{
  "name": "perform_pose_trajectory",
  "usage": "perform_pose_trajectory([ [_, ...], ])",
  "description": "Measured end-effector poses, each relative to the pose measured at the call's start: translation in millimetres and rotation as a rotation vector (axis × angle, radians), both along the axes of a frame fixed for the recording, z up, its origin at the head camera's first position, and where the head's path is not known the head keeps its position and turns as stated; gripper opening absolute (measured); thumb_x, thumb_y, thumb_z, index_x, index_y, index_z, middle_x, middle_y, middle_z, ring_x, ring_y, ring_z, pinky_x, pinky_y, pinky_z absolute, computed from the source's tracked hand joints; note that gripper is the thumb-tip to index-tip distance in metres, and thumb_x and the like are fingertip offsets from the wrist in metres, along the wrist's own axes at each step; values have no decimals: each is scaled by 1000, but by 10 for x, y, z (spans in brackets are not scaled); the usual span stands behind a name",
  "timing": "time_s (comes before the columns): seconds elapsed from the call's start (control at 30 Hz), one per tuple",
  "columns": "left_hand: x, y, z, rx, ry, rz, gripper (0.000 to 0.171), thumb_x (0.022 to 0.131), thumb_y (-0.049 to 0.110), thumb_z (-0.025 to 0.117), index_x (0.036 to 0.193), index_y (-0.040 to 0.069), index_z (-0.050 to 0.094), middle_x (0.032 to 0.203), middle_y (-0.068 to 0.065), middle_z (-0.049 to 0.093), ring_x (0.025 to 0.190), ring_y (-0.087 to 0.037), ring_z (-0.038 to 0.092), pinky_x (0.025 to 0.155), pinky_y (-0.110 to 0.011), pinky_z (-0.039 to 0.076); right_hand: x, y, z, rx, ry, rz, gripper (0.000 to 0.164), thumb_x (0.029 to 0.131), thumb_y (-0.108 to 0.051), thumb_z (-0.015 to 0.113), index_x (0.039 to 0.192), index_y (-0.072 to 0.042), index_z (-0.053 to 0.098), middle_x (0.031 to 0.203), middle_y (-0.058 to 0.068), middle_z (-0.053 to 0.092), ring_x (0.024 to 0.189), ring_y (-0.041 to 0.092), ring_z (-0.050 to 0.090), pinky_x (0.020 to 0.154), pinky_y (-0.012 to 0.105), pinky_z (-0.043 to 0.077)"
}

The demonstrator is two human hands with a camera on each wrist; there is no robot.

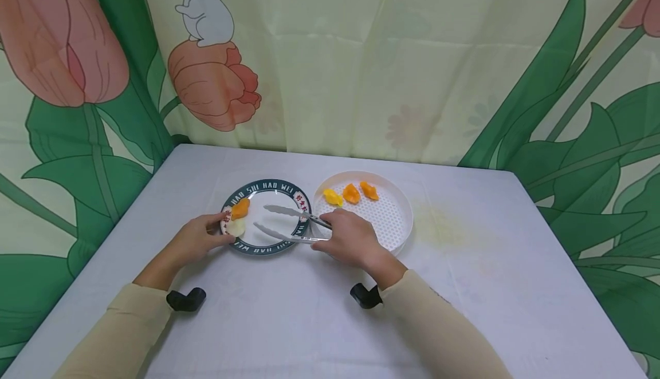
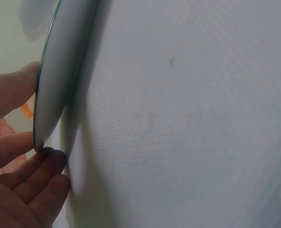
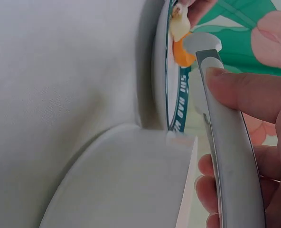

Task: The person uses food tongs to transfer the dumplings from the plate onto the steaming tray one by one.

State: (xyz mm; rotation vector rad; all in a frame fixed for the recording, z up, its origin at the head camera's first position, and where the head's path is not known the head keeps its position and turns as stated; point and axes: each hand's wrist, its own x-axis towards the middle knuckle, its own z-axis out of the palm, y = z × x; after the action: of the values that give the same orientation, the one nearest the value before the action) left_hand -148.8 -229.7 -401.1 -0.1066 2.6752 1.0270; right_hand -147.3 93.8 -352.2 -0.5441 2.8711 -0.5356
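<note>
At the left rim of a white plate with a dark green lettered border (image 1: 270, 185), my left hand (image 1: 193, 243) grips the edge between thumb and fingers. Two small dumpling-shaped pieces lie on the plate near that hand: an orange piece (image 1: 240, 209) and a pale cream piece (image 1: 236, 228). My right hand (image 1: 353, 239) holds metal tongs (image 3: 233, 152). Their two arms are spread apart over the plate, pointing left, with nothing between the tips. In the left wrist view, the plate's underside (image 2: 64, 61) shows, with fingertips at its edge.
Right of the plate, partly under my right hand, is a round white tray with a dotted base (image 1: 387, 213). It holds a yellow piece (image 1: 333, 197) and two orange pieces (image 1: 352, 193). A white cloth covers the table (image 1: 289, 322); a flower-patterned curtain (image 1: 335, 81) hangs behind.
</note>
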Motion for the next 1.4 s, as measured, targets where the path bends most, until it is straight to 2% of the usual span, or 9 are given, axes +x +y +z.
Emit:
perform_pose_trajectory([
  [0.37,14,0,-2,-6,0,0,81,91,34,74,153,-1,34,150,-34,36,136,-51,37,100,-55,46,-2,-234,18,-9,-27,27,63,85,-43,77,138,-12,62,117,4,65,92,17,55,73,30,50],
  [0.6,12,-17,-20,-2,-13,1,83,91,37,73,154,0,34,150,-34,36,136,-51,36,101,-56,45,-25,-342,-7,-21,-42,57,60,86,-43,75,136,-11,63,105,2,63,86,17,53,66,28,47],
  [0.8,5,-24,-54,6,-5,-7,83,91,37,74,153,0,35,150,-33,36,135,-50,37,101,-56,45,-36,-393,-37,-2,-56,42,56,85,-42,75,131,-12,66,97,0,60,82,16,54,62,28,46],
  [1.1,-2,-18,-52,5,5,-5,84,90,38,74,154,1,34,151,-33,35,137,-50,36,101,-55,45,-39,-403,-41,18,-36,14,52,86,-41,75,128,-12,68,94,0,59,80,17,54,60,28,45],
  [1.4,-7,-21,-40,-1,3,-8,84,91,38,74,154,1,33,152,-33,34,136,-50,37,102,-55,45,-39,-429,-53,13,-26,23,40,87,-38,74,117,-12,71,85,0,56,75,16,52,57,27,42],
])
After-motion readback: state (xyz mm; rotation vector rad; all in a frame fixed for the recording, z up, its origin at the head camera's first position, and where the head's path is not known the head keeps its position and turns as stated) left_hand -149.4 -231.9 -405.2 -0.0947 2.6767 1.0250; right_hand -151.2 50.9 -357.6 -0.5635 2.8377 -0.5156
